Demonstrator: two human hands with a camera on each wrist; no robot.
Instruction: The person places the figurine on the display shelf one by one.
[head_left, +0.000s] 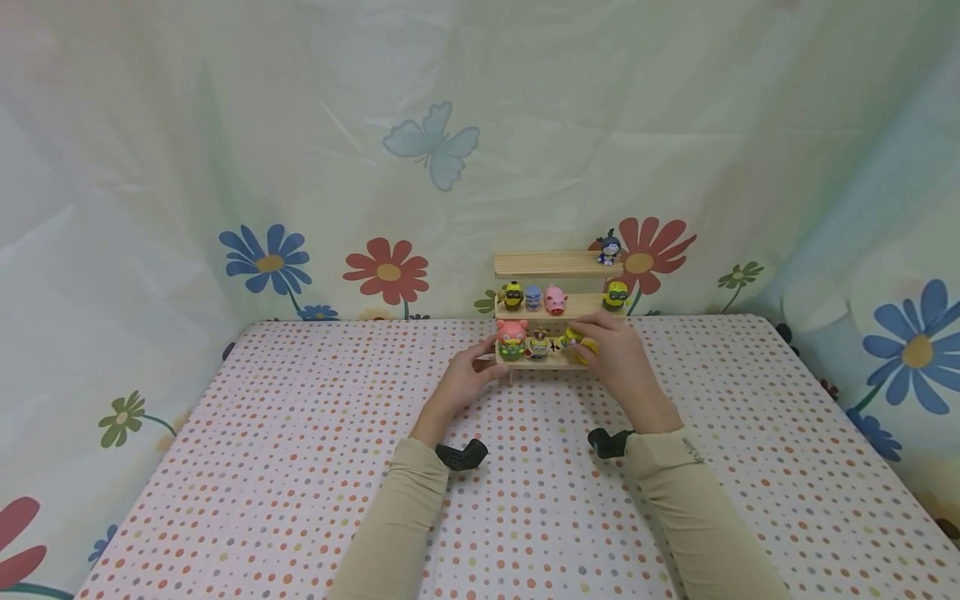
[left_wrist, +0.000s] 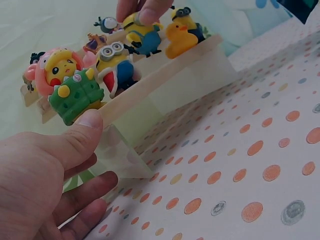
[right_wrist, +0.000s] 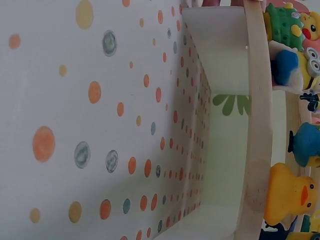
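Note:
A tiered wooden display shelf [head_left: 558, 262] holds small toy figures. My left hand [head_left: 459, 385] grips the left end of its lowest tier, thumb on the front corner beside a Pikachu figure [left_wrist: 75, 92] in a pink hood and green outfit. Next to that is a Minion figure [left_wrist: 112, 67] with a crown and red-and-white cape. My right hand [head_left: 621, 362] pinches a Minion figure in blue overalls [left_wrist: 144, 39] from above, over the lowest tier. Whether its feet touch the board, I cannot tell. Right of it sits a yellow duck [left_wrist: 181, 41].
On the middle tier stand a Minion [head_left: 513, 296], a blue-grey figure [head_left: 532, 298], a pink pig [head_left: 556, 300] and another Minion [head_left: 616, 296]. A dark blue figure [head_left: 609, 248] is at the top tier's right end. A dotted cloth [head_left: 337, 467] covers the table.

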